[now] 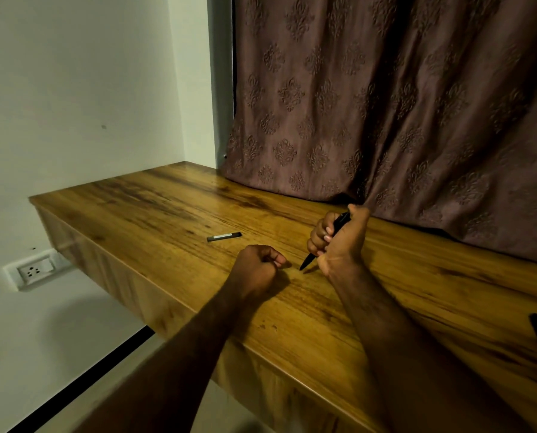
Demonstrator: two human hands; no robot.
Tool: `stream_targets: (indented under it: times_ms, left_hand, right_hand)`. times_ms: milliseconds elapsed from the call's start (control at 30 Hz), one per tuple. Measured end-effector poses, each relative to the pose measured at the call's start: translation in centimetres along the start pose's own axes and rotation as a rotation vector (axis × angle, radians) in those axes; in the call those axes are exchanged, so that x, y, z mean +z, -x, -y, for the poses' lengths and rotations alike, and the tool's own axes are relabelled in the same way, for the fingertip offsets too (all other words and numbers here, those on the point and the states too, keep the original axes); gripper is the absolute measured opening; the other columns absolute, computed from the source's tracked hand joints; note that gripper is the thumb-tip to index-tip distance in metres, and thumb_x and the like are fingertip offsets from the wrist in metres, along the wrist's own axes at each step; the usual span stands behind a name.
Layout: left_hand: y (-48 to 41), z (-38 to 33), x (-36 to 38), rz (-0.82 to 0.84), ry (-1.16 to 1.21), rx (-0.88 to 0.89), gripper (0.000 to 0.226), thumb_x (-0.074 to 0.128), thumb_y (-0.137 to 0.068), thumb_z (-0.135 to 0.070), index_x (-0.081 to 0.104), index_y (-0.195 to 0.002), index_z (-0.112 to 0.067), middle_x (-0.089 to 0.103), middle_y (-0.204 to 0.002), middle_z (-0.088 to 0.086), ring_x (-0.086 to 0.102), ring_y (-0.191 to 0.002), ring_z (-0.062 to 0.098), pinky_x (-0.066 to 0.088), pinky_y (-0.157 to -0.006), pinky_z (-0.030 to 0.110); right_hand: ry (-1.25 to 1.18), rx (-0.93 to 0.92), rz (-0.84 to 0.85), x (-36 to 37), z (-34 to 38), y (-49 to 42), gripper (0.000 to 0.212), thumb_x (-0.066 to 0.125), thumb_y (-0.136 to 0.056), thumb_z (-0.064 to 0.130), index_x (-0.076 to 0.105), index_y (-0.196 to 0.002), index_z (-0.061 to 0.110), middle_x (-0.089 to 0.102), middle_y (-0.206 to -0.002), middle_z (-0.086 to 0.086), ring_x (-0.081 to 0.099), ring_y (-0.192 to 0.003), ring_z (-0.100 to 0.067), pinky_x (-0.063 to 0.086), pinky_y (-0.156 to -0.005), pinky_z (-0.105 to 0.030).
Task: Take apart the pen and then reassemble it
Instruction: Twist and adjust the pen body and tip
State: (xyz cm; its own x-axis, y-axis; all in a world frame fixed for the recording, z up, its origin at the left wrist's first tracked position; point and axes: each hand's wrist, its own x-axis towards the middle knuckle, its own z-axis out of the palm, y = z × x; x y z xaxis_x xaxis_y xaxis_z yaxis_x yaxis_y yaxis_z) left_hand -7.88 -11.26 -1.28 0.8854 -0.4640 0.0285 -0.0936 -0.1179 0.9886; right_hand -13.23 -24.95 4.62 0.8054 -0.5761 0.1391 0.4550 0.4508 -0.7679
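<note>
While fingers (318, 237) of the right hand (339, 242) are wrapped tight round the black pen (308, 261), tip angled down near the desk (173, 195), the left hand (258, 264) is curled shut, contents not discernible. Pen cap (224, 237) is parked apart, likely for reassembly.

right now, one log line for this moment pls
right hand: grips pen body, tip down | left hand: closed, contents unseen | pen cap: lying apart on table

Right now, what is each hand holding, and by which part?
The right hand grips the slim black pen body around its middle, tip pointing down. The left hand is fisted; contents cannot be told.
</note>
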Motion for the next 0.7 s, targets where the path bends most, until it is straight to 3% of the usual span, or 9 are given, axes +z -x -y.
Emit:
stream_targets:
  times_ms: [167, 333, 467, 700]
  left_hand:
    - [0.04, -0.16, -0.15, -0.006, -0.033, 0.002, 0.024, 0.056, -0.074, -0.005, 0.074, -0.071, -0.021, 0.078, -0.087, 0.008, 0.073, -0.087, 0.032, 0.058, -0.084, 0.053]
    - [0.69, -0.52, 0.14, 0.03, -0.087, -0.017, 0.02, 0.062, -0.074, -0.001, 0.075, -0.081, -0.013, 0.076, -0.085, 0.012, 0.07, -0.075, 0.026, 0.056, -0.069, 0.038]
    - [0.59, -0.62, 0.11, 0.043, -0.09, -0.026, 0.022, 0.061, -0.066, -0.005, 0.077, -0.08, -0.014, 0.075, -0.081, 0.014, 0.069, -0.069, 0.027, 0.054, -0.064, 0.039]
    - [-0.11, -0.1, 0.12, 0.031, -0.099, -0.023, 0.028, 0.055, -0.076, 0.002, 0.077, -0.076, -0.015, 0.075, -0.077, 0.014, 0.067, -0.068, 0.027, 0.052, -0.063, 0.038]
  right_hand:
    - [0.005, -0.015, 0.003, 0.09, 0.05, 0.16, 0.057, 0.027, -0.09, 0.051, 0.032, -0.046, 0.015, 0.022, -0.037, 0.002, 0.011, -0.033, -0.013, 0.01, -0.046, -0.017]
    - [0.023, 0.001, 0.033, 0.27, 0.04, 0.27, 0.057, 0.027, -0.09, 0.052, 0.032, -0.047, 0.015, 0.022, -0.037, 0.002, 0.012, -0.032, -0.013, 0.015, -0.043, -0.015]
    - [0.051, -0.004, 0.033, 0.61, -0.01, 0.67, 0.054, 0.028, -0.09, 0.047, 0.032, -0.049, 0.013, 0.023, -0.038, 0.001, 0.013, -0.033, -0.013, 0.017, -0.043, -0.014]
    - [0.067, -0.028, 0.008, 0.51, 0.17, 0.61, 0.056, 0.028, -0.091, 0.048, 0.032, -0.048, 0.013, 0.023, -0.038, 0.002, 0.013, -0.033, -0.013, 0.016, -0.043, -0.015]
